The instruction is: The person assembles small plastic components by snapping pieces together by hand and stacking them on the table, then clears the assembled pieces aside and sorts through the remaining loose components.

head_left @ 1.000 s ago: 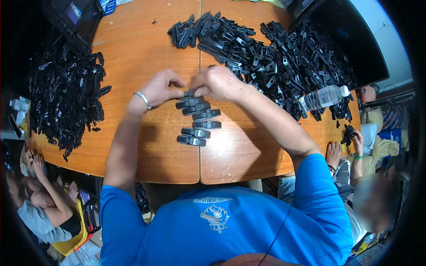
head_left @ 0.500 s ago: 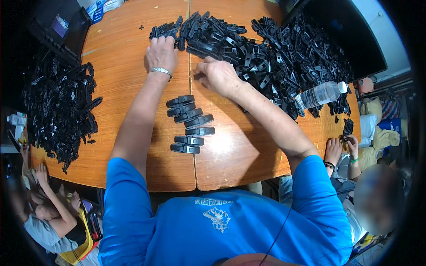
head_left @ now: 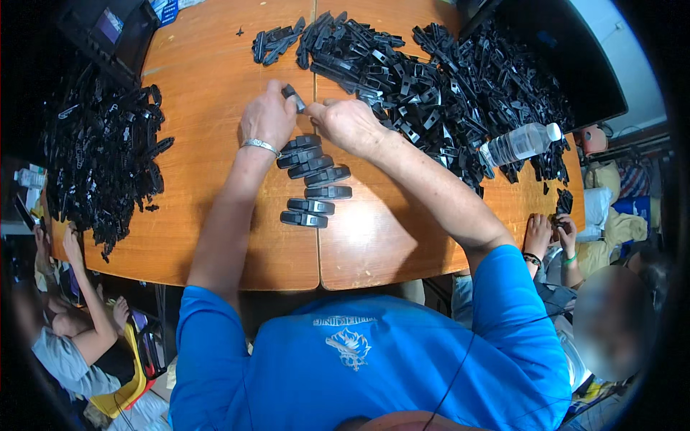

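Observation:
Pinched in my left hand [head_left: 267, 118] is a small black plastic part [head_left: 293, 99] with a greyish face, held just above the table. My right hand [head_left: 348, 123] is closed, and its fingertips meet the lower right end of that part. Whatever else the right fingers may hold is hidden. Just below both hands lies a short, uneven column of black rounded pieces [head_left: 328, 192] with shiny grey faces. Beyond my hands, several long black parts [head_left: 278, 39] form a small heap beside the larger pile of black plastic parts [head_left: 402, 82].
Another pile of black parts [head_left: 108, 158] covers the table's left side. A clear plastic bottle [head_left: 521, 144] lies on the right pile. A co-worker's hands [head_left: 550, 233] are at the right table edge; another person [head_left: 79, 316] sits at the left. A seam divides the wooden table [head_left: 388, 244].
My left hand has come back from the small far heap toward me, now with a black part in its fingers. My right hand has shifted slightly, and its fingertips now meet that part.

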Available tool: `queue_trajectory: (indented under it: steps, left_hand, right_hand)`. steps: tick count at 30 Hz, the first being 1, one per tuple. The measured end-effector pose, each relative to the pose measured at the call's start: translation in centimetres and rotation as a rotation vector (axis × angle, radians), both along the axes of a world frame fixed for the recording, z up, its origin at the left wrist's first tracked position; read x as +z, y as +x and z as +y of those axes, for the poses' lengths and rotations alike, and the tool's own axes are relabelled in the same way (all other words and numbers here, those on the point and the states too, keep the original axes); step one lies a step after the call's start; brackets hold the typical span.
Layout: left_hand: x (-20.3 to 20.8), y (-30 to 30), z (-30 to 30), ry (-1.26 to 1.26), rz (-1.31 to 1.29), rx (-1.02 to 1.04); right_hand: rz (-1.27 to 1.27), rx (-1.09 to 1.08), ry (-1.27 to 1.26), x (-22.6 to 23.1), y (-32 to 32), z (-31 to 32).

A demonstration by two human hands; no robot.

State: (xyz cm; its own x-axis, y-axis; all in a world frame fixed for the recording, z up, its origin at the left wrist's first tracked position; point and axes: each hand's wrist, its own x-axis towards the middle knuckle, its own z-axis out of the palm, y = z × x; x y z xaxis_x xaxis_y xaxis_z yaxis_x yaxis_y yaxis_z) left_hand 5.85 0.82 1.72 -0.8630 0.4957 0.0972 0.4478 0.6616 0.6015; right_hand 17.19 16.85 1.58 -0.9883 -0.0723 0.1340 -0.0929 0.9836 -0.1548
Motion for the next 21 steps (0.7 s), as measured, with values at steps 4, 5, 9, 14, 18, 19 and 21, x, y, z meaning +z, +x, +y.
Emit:
queue_trajectory:
  steps: [4,5,9,14,18,19,21]
  left_hand:
    - [-1.2,-1.1,-0.9,-0.042,0.312,-0.171]
    - [-1.4,-1.5,-1.1,-0.097,0.446,-0.235]
    - [-1.9,-2.4,-1.6,-0.020,0.495,-0.311]
    - [-3.0,-2.2,-2.9,0.152,0.271,-0.304]
    - [-4.3,-2.7,-3.2,0.200,0.239,-0.274]
    - [-4.4,-2.7,-3.0,0.220,0.231,-0.264]
    - [-4.5,-2.7,-3.0,0.236,0.220,-0.247]
  right_hand:
    - [-0.036,0.017,-0.039,-0.7,-0.2,0.3]
    - [-0.038,0.017,-0.040,-0.7,-0.1,0.3]
    - [0.026,0.042,-0.014,-0.3,0.8,0.3]
    - [-0.031,-0.143,-0.103,1.7,0.5,0.1]
    - [0.114,-0.107,-0.231,0.7,-0.7,-0.1]
    - [0.152,-0.130,-0.218,0.3,-1.0,0.0]
    - [0.187,-0.148,-0.208,-0.3,-1.8,0.3]
